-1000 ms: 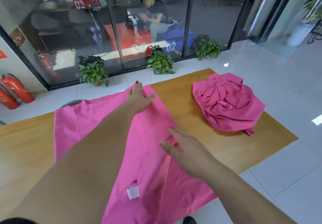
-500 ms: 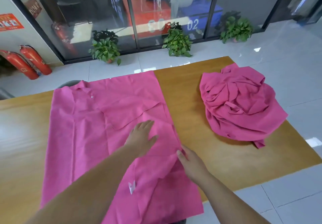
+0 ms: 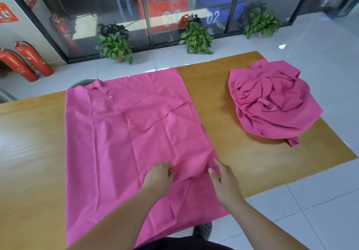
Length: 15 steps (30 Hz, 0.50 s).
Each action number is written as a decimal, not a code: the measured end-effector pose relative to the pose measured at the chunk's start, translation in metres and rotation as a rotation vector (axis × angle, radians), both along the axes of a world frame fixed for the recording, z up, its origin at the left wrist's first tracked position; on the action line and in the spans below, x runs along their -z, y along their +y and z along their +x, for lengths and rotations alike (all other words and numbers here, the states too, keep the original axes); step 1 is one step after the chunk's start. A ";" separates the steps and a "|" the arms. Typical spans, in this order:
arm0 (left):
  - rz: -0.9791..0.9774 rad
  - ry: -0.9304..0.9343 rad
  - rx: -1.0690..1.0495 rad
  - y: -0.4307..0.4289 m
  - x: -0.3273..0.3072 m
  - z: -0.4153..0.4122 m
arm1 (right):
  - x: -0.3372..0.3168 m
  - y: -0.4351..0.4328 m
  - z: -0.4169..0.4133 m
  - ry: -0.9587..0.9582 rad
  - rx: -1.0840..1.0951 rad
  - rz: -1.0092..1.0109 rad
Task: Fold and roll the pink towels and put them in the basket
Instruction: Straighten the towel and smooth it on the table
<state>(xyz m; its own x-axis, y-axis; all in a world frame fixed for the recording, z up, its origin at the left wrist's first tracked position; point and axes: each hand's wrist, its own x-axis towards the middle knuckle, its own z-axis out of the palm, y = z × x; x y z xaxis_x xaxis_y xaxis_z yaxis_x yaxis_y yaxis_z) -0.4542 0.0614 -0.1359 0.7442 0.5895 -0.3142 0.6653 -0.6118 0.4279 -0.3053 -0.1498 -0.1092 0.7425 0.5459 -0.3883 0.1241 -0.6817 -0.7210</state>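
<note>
While left hand (image 3: 159, 178) pinches a ridge of the flat pink cloth towel (image 3: 116, 143) on the wooden table (image 3: 242, 152), right hand (image 3: 223, 181) rests spread beside it; first fold looks underway, next: grip right edge, carry left.

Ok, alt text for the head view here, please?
A person's left hand pinches up a fold near the right edge of a flat pink cloth towel spread on a light wooden table, the right hand touching it alongside. A crumpled pink cloth heap lies apart to the right.
</note>
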 end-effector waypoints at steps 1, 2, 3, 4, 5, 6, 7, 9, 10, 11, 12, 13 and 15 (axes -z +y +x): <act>-0.053 -0.052 -0.010 -0.002 -0.004 0.000 | 0.000 -0.003 -0.007 -0.003 0.023 0.011; -0.128 -0.119 -0.012 -0.007 -0.010 0.000 | -0.001 -0.006 -0.013 -0.006 0.053 0.025; -0.232 -0.183 0.006 -0.014 -0.018 0.001 | -0.003 -0.008 -0.020 -0.006 0.089 0.041; -0.364 -0.223 0.049 -0.024 -0.029 0.001 | -0.004 -0.012 -0.025 -0.007 0.133 0.055; -0.519 -0.247 0.102 -0.035 -0.041 0.002 | -0.005 -0.016 -0.030 0.001 0.186 0.066; -0.682 -0.250 0.141 -0.045 -0.053 0.003 | -0.004 -0.020 -0.034 0.029 0.254 0.089; -0.825 -0.247 0.147 -0.054 -0.060 0.003 | -0.003 -0.026 -0.038 0.075 0.326 0.129; -0.864 -0.252 0.118 -0.063 -0.060 -0.002 | 0.002 -0.040 -0.044 0.177 0.442 0.194; -0.770 -0.256 0.108 -0.064 -0.055 -0.007 | 0.003 -0.046 -0.046 0.212 0.472 0.210; -0.660 -0.255 0.097 -0.063 -0.049 -0.014 | 0.005 -0.051 -0.047 0.229 0.479 0.216; -0.548 -0.243 0.098 -0.061 -0.042 -0.023 | 0.003 -0.055 -0.048 0.238 0.465 0.205; -0.428 -0.226 0.114 -0.059 -0.036 -0.034 | 0.003 -0.058 -0.049 0.223 0.425 0.179; -0.182 -0.185 0.175 -0.059 -0.022 -0.057 | 0.005 -0.061 -0.046 0.164 0.309 0.107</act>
